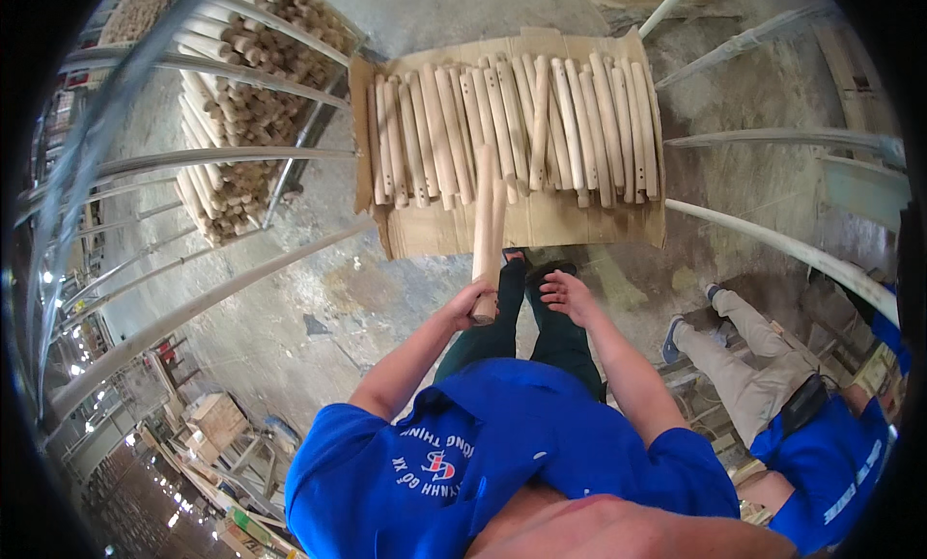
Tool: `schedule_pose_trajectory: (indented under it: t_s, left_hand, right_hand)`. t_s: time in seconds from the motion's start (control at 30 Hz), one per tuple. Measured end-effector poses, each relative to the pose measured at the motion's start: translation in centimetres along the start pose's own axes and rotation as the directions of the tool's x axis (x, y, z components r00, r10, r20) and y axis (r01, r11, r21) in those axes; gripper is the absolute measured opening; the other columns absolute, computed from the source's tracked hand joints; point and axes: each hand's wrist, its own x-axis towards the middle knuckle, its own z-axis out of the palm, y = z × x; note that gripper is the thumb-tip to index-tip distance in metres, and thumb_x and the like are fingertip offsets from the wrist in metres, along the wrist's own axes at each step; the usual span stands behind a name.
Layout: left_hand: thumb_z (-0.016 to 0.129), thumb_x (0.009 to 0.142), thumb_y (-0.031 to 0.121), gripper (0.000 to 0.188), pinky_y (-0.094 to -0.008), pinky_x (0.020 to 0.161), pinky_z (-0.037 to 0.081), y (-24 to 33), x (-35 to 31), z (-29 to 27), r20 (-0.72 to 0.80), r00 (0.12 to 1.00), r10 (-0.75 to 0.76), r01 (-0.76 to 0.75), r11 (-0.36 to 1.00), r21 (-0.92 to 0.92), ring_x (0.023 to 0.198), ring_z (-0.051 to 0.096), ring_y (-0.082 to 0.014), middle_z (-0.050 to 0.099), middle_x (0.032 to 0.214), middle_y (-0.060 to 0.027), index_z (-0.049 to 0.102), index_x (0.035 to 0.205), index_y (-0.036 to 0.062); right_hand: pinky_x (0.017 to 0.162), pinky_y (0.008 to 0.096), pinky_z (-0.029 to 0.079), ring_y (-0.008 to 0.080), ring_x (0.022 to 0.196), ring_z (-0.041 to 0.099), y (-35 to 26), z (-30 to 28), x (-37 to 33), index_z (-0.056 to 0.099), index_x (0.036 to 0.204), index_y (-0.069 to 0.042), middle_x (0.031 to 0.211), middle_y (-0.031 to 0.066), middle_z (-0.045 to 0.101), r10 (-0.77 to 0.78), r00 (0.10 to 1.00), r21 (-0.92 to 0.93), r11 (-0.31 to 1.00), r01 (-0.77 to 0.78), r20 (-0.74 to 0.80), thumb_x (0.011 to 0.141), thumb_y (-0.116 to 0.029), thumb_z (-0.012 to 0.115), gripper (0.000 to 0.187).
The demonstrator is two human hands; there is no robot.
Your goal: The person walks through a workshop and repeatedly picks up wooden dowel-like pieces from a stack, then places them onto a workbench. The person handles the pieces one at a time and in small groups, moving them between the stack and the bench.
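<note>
"Going left to right, quick. Far side?"

"Stacked pile of pale wooden sticks (pixel 246 120), metal bars (pixel 290 154) crossing in front."

"Left hand (pixel 465 301)?"

"Closed round the near end of a held stick (pixel 485 231). It points away from the body, far end overlapping the cardboard (pixel 579 233) in view; can't tell if they touch. Second stick shape right alongside, can't tell if gripped too."

"On the cardboard?"

"Row of sticks (pixel 454 134), side by side, some slanted, several with small dark holes."

"Right hand (pixel 567 296)?"

"Open, fingers spread, near the cardboard's front edge, gripping nothing visible."

"Far right?"

"Co-worker (pixel 763 385), blue shirt, khaki trousers."
</note>
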Motion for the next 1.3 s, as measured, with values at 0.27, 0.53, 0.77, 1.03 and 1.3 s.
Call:
schedule_pose_trajectory:
  t_s: [0.27,0.53,0.77,1.03,1.3]
  left_hand:
    - [0.063,0.065,0.04,0.049,-0.0371,0.072,0.05,4.1,-5.9,3.8,0.011,0.938,0.346,0.007,-0.052,0.999,0.084,0.061,-0.03,0.062,0.088,-0.0193,0.063,0.095,0.0016]
    - [0.067,0.064,0.04,0.068,-0.0456,0.08,0.047,1.7,-8.7,9.4,0.522,0.844,0.122,-0.258,-0.761,0.596,0.093,0.055,-0.0447,0.051,0.103,-0.0324,0.05,0.113,-0.0048]
    - [0.068,0.064,0.02,0.06,-0.0386,0.08,0.045,-12.4,-11.1,17.7,0.707,0.632,-0.318,-0.705,-0.615,0.353,0.094,0.053,-0.0355,0.048,0.106,-0.0183,0.047,0.115,-0.0032]
    - [0.068,0.067,0.017,0.058,-0.0304,0.084,0.041,-34.5,-13.8,26.8,0.284,0.455,-0.844,-0.778,-0.222,0.587,0.096,0.051,-0.0173,0.052,0.105,-0.0073,0.046,0.118,-0.0002]
    - [0.06,0.074,0.018,0.044,-0.0292,0.078,0.046,-59.0,-18.9,27.3,-0.101,-0.078,-0.992,-0.637,-0.028,0.77,0.091,0.056,-0.016,0.057,0.101,-0.0074,0.05,0.113,-0.0003]
  right_hand:
    - [0.048,0.0288,0.045,0.0143,0.055,0.057,10.1,-6.9,-4.2,0.056,0.096,-0.004,0.076,0.0053,0.061,-0.495,0.789,-0.571,0.788,0.231,-0.364,0.084,-0.027,0.055,0.026]
    - [0.067,0.0359,0.049,0.0248,0.074,0.063,20.9,-9.9,-12.5,0.062,0.095,-0.004,0.087,0.0143,0.065,-0.664,0.5,-0.634,0.727,0.262,-0.556,0.076,-0.031,0.059,0.033]
    - [0.07,0.0324,0.047,0.0209,0.076,0.061,36.7,-5.9,-20.7,0.06,0.099,-0.006,0.083,0.011,0.063,-0.646,0.341,-0.466,0.745,0.477,-0.683,0.081,-0.032,0.058,0.032]
    - [0.077,0.0297,0.043,0.0143,0.092,0.051,46.8,2.9,-34.4,0.04,0.127,-0.006,0.107,0.0054,0.053,-0.532,-0.059,-0.164,0.153,0.974,-0.845,0.09,-0.035,0.048,0.048]
    - [0.09,0.0279,0.04,0.0139,0.106,0.047,55.5,6.8,-40.2,0.036,0.128,-0.001,0.113,0.0068,0.051,0.373,-0.451,-0.501,-0.043,0.865,-0.811,0.09,-0.024,0.051,0.046]
